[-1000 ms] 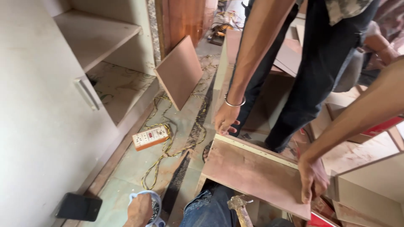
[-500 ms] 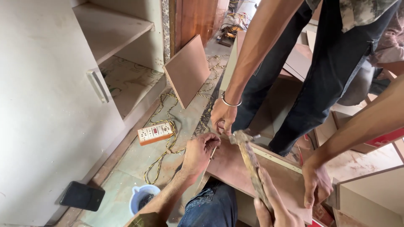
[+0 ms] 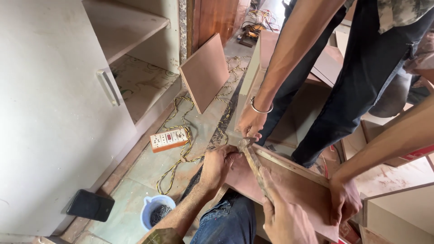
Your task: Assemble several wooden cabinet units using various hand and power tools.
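Looking down from the head camera: the left hand (image 3: 217,165) is curled narrow at the left corner of a reddish-brown board (image 3: 289,190), fingertips pinched at its edge; what they pinch is too small to tell. The right hand (image 3: 287,221), at 5 o'clock from the left, is wrapped around the wooden handle of a hammer (image 3: 253,162), whose head lies at 12 o'clock from the grip, over the board's upper-left corner. A co-worker's hand (image 3: 251,122) with a metal bangle presses the same corner from 12 o'clock; the co-worker's other hand (image 3: 346,201) grips the board's right end at 3 o'clock. At 9 o'clock on the floor lie a power strip (image 3: 168,139) with a yellow-black cord and, at 7 o'clock, a blue cup (image 3: 153,212) of nails.
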